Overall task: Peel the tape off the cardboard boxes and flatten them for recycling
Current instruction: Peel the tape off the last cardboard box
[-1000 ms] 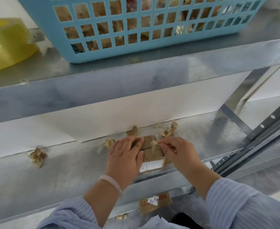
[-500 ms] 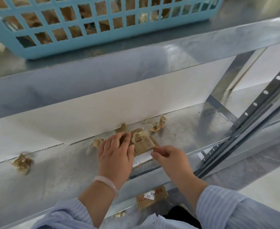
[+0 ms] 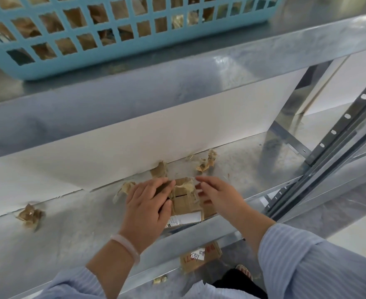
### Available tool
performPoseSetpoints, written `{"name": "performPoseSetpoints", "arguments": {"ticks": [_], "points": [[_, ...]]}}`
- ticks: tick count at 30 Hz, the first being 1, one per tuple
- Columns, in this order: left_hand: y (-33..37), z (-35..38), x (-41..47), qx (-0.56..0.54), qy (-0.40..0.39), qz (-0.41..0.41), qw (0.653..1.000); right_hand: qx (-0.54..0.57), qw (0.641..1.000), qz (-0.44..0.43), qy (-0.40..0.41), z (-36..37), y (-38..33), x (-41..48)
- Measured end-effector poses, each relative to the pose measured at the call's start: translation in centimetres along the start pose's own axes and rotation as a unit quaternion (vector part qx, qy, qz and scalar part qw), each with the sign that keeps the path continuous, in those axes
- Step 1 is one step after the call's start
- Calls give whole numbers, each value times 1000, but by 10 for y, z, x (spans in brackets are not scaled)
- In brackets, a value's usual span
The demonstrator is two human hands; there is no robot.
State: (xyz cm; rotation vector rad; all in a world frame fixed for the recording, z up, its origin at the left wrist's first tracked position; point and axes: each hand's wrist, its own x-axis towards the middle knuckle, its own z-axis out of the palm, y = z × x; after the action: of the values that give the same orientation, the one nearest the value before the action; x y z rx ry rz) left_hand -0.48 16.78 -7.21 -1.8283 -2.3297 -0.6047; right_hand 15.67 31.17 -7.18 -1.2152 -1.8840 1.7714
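Right hand (image 3: pixel 217 198) lifted off box (image 3: pixel 185 199), blurred, left hand (image 3: pixel 148 209) hiding box's left side

Galvanised metal shelving (image 3: pixel 220 67) stands against a white wall (image 3: pixel 134 134), above grey floor (image 3: pixel 350 203).

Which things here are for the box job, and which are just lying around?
For the job:
- small cardboard box, pressed down by the left hand
- right hand, beside the box
- crumpled tape scraps on the metal shelf
- flattened box on the floor

Lying about:
- blue plastic basket on the upper shelf
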Motion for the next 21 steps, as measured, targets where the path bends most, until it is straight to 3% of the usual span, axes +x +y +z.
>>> {"name": "performPoseSetpoints", "arguments": {"ticks": [7, 14, 21], "points": [[-9, -2, 1, -18, -29, 27, 999, -129, 990, -41, -32, -3, -15, 26], [-7, -1, 1, -22, -29, 14, 999, -149, 986, -67, -20, -12, -10, 26], [-8, -2, 2, -21, -29, 15, 999, -261, 956, -132, -29, -16, -16, 28]]}}
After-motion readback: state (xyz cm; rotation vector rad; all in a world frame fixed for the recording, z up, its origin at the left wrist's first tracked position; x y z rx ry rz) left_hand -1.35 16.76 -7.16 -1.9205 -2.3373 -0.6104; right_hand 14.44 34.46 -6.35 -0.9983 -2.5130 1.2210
